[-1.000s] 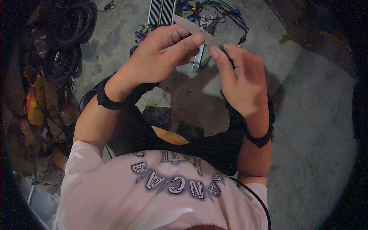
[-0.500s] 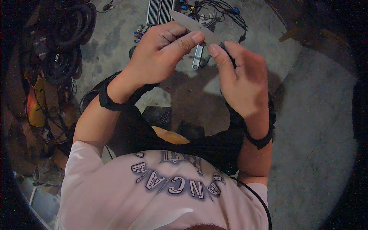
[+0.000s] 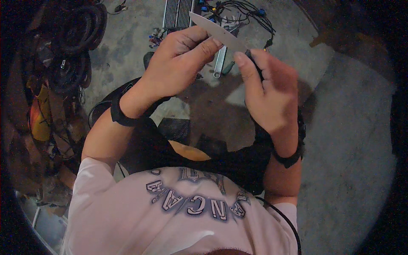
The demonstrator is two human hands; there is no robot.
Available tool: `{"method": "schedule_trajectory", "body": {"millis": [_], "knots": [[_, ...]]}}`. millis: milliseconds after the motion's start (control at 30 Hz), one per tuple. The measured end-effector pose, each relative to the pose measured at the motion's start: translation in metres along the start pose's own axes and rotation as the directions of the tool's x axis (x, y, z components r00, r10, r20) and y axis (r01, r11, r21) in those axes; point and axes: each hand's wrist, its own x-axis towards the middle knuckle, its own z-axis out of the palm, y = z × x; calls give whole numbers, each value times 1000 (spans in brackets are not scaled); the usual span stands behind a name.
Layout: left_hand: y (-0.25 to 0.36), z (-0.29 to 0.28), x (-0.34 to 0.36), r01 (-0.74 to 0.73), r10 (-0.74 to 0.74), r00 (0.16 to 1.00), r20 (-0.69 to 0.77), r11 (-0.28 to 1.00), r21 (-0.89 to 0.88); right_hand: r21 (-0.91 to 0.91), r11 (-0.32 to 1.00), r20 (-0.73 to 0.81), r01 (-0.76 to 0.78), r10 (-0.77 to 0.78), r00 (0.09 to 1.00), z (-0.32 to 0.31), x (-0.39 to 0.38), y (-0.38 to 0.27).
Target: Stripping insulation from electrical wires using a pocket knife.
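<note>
The grey finned metal box (image 3: pixel 178 13) lies on the concrete floor (image 3: pixel 348 110), and the knife (image 3: pixel 223 34) is held in the air on the person's side of it, its pale blade slanting so that the tip overlaps the box's right edge in view. The right hand (image 3: pixel 272 89), nearer the person and to the right of the box, is wrapped around the knife's dark handle, thumb laid along it. The left hand (image 3: pixel 180 63), just on the person's side of the box, has its fingers and thumb drawn narrow together at the blade's lower edge; I cannot tell whether something is pinched between them. Black cables (image 3: pixel 255 16) with blue connectors spread to the right of the box. A silver wrench (image 3: pixel 219 63) and a dark green tool handle (image 3: pixel 228 68) lie right of the box and nearer the person
</note>
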Motion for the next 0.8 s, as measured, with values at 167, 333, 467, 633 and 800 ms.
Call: {"method": "schedule_trajectory", "body": {"millis": [167, 333, 467, 633, 800], "knots": [[0, -2, 1, 103, -104, 995, -6, 994, -31, -9, 991, 94, -133, 133, 987, -2, 4, 0], [-1, 1, 2, 47, -47, 999, 0, 998, 45, -37, 999, 24, -30, 30, 999, 0, 3, -1], [-4, 0, 1, 45, -43, 999, -19, 993, 113, -127, 992, -27, 25, -29, 999, 2, 0, 1], [-11, -3, 2, 37, -36, 999, -11, 994, 101, -185, 979, -14, 83, -87, 996, 3, 3, 3], [-6, 2, 3, -17, 25, 998, -61, 992, 126, -215, 966, -1, 146, -150, 989, 3, 2, 7]]}}
